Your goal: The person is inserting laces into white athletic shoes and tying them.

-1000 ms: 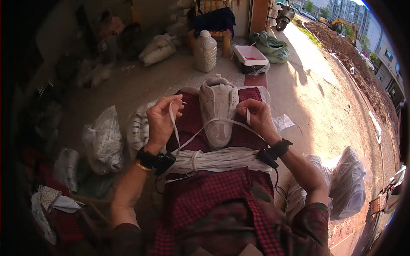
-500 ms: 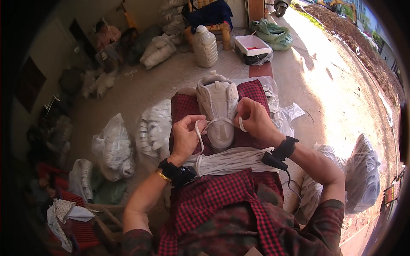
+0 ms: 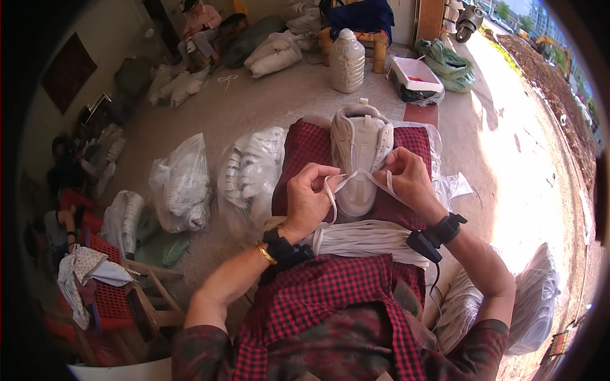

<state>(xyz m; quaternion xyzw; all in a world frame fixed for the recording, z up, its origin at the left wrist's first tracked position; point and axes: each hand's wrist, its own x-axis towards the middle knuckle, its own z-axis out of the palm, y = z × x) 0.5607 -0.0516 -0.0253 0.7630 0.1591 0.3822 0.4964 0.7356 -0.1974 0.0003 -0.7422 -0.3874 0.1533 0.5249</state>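
A pale off-white sneaker [image 3: 362,136] rests on my lap on red-and-black checked cloth [image 3: 298,171], its toe toward me. A flat white shoelace [image 3: 335,202] crosses over its front, near the toe. My left hand [image 3: 309,200] pinches one side of the lace at the shoe's left, and a length hangs below it. At the shoe's right, my right hand [image 3: 410,181] is closed on the other side, with a loop hanging from the fingers. A thick bundle of white laces [image 3: 368,241] lies across my lap, below the toe.
Plastic bags of shoes [image 3: 183,184] stand on the floor at left, more bags [image 3: 537,298] at right. Farther off are a large plastic bottle [image 3: 347,62] and a white tub [image 3: 416,75]. A red basket [image 3: 111,257] sits lower left; a person [image 3: 202,25] sits far left.
My view has turned left, so the scene sits farther right in it. The lace across the toe has drawn into a V between my hands. Both hands keep their pinch.
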